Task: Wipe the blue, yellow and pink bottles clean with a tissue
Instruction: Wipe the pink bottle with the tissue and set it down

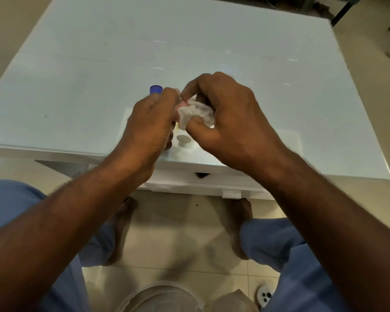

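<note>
My right hand (223, 115) grips a crumpled white tissue (193, 113) and holds it against a pink bottle (182, 104). My left hand (149, 122) is curled round that bottle and hides nearly all of it; only a small pink end shows between the two hands. The blue bottle (155, 89) stands on the table just behind my left hand, with only its top in sight. Below the tissue stands the yellow bottle (183, 138), seen from above with a pale cap and a thin strip of yellow.
The white glass-topped table (212, 41) spreads far and wide behind the hands. Its near edge runs just under my wrists. Below are my knees in blue trousers, bare feet on tiled floor, and a round white bin rim (164, 293).
</note>
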{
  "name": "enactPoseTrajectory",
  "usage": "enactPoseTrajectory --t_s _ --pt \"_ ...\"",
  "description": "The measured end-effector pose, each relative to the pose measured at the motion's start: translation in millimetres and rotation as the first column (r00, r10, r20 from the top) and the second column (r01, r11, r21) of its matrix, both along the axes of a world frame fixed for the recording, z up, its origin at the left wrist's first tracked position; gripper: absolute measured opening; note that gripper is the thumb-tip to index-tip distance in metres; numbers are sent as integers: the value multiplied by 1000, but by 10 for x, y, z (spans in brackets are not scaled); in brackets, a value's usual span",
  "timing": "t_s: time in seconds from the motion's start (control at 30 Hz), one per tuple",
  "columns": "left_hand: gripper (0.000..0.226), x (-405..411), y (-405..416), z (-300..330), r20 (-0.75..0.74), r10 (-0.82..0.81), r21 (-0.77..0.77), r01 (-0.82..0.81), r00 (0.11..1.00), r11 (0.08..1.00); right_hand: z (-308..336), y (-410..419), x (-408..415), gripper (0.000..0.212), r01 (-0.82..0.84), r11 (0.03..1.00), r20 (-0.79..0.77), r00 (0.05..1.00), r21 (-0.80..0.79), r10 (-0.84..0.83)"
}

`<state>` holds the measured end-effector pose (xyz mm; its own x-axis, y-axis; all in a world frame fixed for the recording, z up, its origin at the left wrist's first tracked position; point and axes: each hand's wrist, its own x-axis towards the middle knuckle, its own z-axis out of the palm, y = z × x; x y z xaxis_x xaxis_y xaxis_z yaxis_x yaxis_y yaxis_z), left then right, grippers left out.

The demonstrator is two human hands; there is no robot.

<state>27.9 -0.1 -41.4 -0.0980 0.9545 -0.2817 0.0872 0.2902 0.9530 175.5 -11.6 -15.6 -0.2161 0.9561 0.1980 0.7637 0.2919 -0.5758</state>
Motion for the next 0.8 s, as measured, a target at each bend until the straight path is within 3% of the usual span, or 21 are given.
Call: enactPoseTrajectory --t_s 0.13,0.23,0.4,0.6,0.8 --pt "31 -3 -20 -1 47 -31 22 30 998 999 -7 125 151 43 157 984 68 986 -86 -152" --pt "31 6 -36 6 52 -62 34 60 997 998 11 185 263 33 259 963 51 966 -78 -255" --pt "32 8 -14 22 32 -55 21 54 998 998 50 34 59 17 50 998 -96 994 40 -46" --pt "31 4 -36 33 44 -60 33 58 997 998 10 202 287 19 288 952 35 958 -100 -286" --pt "31 -1 -34 24 28 -43 -6 43 999 999 22 44 67 16 100 993 -80 991 -64 -105"
